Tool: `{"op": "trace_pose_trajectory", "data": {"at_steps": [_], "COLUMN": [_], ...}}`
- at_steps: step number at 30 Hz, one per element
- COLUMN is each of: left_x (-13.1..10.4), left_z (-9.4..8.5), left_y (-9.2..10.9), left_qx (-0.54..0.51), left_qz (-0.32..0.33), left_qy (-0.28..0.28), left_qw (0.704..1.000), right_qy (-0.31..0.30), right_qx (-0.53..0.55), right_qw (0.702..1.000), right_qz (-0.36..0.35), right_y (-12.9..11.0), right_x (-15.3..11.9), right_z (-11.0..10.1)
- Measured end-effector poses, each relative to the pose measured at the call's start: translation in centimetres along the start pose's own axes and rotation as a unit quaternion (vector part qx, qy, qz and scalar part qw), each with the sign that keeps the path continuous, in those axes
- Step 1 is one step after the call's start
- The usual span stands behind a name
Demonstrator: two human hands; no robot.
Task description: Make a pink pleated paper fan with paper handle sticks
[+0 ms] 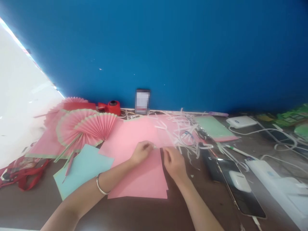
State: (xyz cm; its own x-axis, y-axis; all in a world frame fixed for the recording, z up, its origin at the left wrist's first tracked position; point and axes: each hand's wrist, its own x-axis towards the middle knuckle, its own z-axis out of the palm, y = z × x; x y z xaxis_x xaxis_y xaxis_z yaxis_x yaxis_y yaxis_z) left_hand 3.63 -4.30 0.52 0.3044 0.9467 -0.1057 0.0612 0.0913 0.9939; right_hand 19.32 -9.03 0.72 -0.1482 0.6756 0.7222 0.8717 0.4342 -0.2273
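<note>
My left hand [142, 153] is over a stack of pink paper sheets [139, 179], its fingers closed in a pinch. A tiny whitish bit shows at its fingertips, too small to name. Just past the right edge of the sheets is my right hand [175, 163], also pinched, its fingertips close to those of the left. Whatever it holds is hidden. Light blue-green sheets [89, 168] lie beneath my left forearm, which wears a bangle [101, 185]. Pleated pink paper fans [96, 128] with green edges and sticks lie to the left.
Curled white paper strips [180, 128] lie scattered behind my right hand. At the right are a phone [240, 189] with a white case [240, 180] on it, cables and a white power strip [271, 176]. A red tape dispenser [113, 107] stands by the blue wall [180, 54].
</note>
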Motion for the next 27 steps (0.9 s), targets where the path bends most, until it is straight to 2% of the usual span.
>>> {"op": "trace_pose_trajectory", "data": {"at_steps": [3,6,8,10,12,14,17,22,27], "left_x": [0.7,0.8,0.6,0.4,0.2,0.2,0.5,1.0,1.4], "left_z": [-0.3,-0.3,-0.3,-0.2,-0.1,0.0,0.0,-0.4,-1.0], "left_y": [-0.2,-0.1,0.2,0.4,0.6,0.5,0.2,0.0,1.2], "left_qx": [-0.165,-0.271,-0.303,-0.320,-0.337,-0.354,-0.363,-0.322,-0.242], "left_qz": [-0.070,-0.074,-0.074,-0.081,-0.077,-0.063,-0.046,-0.050,-0.034], "left_qy": [0.007,-0.005,-0.011,-0.002,0.010,0.017,0.042,0.108,0.111], "left_qw": [0.984,0.960,0.950,0.944,0.938,0.933,0.930,0.939,0.963], "right_qy": [0.060,0.066,0.062,0.032,-0.039,-0.127,-0.167,-0.116,-0.051], "right_qx": [-0.017,-0.075,-0.087,-0.025,0.114,0.280,0.390,0.429,0.462], "right_qw": [0.994,0.983,0.978,0.980,0.971,0.919,0.850,0.790,0.749], "right_qz": [0.087,0.151,0.178,0.192,0.208,0.245,0.313,0.423,0.472], "right_y": [2.0,4.1,4.5,3.6,1.7,-0.3,-1.9,-0.2,1.8], "right_x": [0.2,0.5,0.7,0.8,0.8,0.7,0.7,1.4,1.6], "right_z": [-0.2,-0.4,-0.5,-0.4,-0.2,0.2,0.6,-0.1,-0.4]}}
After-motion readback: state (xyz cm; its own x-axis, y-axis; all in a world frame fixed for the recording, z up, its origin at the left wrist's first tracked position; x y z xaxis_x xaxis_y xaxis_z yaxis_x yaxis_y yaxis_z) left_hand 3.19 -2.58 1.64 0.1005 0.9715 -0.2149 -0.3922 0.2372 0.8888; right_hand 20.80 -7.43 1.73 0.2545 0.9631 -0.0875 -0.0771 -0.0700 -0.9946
